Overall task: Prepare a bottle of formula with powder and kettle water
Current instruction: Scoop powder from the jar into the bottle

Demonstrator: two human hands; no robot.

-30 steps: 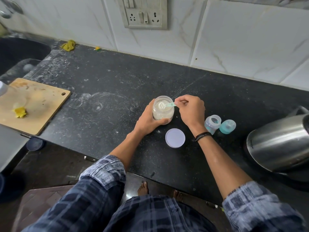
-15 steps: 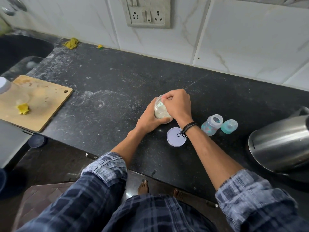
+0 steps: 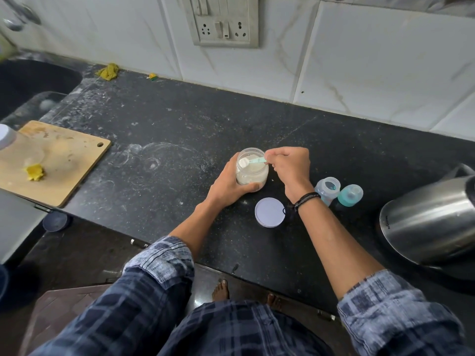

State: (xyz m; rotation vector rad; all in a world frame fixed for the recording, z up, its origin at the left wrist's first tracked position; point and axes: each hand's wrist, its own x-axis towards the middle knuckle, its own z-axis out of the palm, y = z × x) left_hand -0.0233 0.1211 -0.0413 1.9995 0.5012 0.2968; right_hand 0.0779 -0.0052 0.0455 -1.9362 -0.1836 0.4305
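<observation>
A clear jar of white powder (image 3: 252, 173) stands open on the black counter (image 3: 180, 129), and my left hand (image 3: 228, 186) grips it from the left side. My right hand (image 3: 289, 167) pinches the handle of a small teal scoop (image 3: 253, 161), whose bowl holds white powder over the jar's mouth. The jar's white lid (image 3: 269, 212) lies flat just in front. To the right stands the open baby bottle (image 3: 327, 189), and beside it its teal nipple cap (image 3: 350, 195). A steel kettle (image 3: 426, 222) sits at the far right.
A wooden cutting board (image 3: 51, 163) with a yellow scrap lies at the left, near the dark sink (image 3: 28, 83). A wall socket plate (image 3: 223, 21) is on the tiled backsplash. White powder dusts the counter left of the jar.
My right hand dipped down over the jar mouth half a second ago and has now lifted back, bringing the scoop up with powder in it. My left hand kept its grip on the jar.
</observation>
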